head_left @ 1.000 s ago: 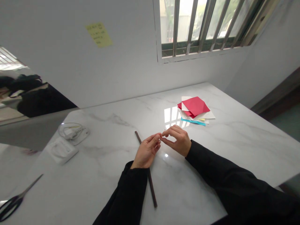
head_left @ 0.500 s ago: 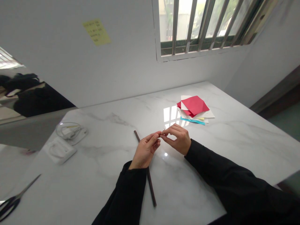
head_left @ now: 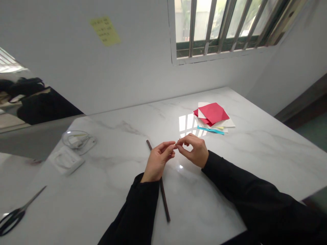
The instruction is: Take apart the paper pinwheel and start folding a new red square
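Observation:
My left hand (head_left: 157,161) and my right hand (head_left: 194,149) meet fingertip to fingertip above the white marble table (head_left: 127,149). Between the pinched fingers sits a very small object (head_left: 176,145), too small to identify. Both hands pinch it. A thin dark stick (head_left: 158,185) lies flat on the table under my left wrist, running from the far left towards me. Both arms wear black sleeves.
A stack of coloured paper sheets (head_left: 213,116), red on top, lies at the far right. A white box (head_left: 66,160) and a coiled white cable (head_left: 78,141) sit at the left. Black scissors (head_left: 17,212) lie at the near left edge. A barred window (head_left: 224,23) is behind.
The hands stay together in almost the same spot, with the fingers shifting slightly around the small object. The view has tilted a little.

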Available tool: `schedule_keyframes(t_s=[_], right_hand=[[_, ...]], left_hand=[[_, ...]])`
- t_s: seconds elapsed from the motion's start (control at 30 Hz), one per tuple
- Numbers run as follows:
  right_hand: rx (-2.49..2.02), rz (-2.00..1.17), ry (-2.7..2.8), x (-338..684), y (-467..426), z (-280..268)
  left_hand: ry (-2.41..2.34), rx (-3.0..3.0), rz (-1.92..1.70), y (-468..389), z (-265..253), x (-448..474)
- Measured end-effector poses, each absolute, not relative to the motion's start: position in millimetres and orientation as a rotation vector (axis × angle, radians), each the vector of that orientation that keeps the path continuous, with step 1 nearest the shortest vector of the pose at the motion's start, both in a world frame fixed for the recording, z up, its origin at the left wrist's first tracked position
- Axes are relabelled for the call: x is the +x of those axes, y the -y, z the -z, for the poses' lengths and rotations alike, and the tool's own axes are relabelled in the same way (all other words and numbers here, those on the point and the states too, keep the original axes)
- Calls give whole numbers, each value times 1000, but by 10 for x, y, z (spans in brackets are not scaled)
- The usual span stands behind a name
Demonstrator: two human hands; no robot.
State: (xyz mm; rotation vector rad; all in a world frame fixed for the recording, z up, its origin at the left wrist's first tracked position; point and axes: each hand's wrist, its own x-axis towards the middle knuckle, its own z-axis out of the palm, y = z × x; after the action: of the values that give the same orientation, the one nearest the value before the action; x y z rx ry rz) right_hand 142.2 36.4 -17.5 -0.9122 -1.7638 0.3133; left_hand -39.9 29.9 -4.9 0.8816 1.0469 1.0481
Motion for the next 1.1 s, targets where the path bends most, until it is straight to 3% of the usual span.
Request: schedule_keyframes(t_s=[0.17,0.37,0.8,1.1], right_hand=[[-1108,-402,1759,1741,-696,180],[-1233,-662,2153,2048,-1265,420],[-1219,-653,2023,2214,-1295,403],[-1264,-604,2043,2363,-865,634]], left_hand=[[-1403,1355,-1096,-345,46,-470],[-1700,2032,-980,-333,120,-493],[-1638,2217,-943,-287,194,-886],[-1324,2407,-675,-192,245,-1288]])
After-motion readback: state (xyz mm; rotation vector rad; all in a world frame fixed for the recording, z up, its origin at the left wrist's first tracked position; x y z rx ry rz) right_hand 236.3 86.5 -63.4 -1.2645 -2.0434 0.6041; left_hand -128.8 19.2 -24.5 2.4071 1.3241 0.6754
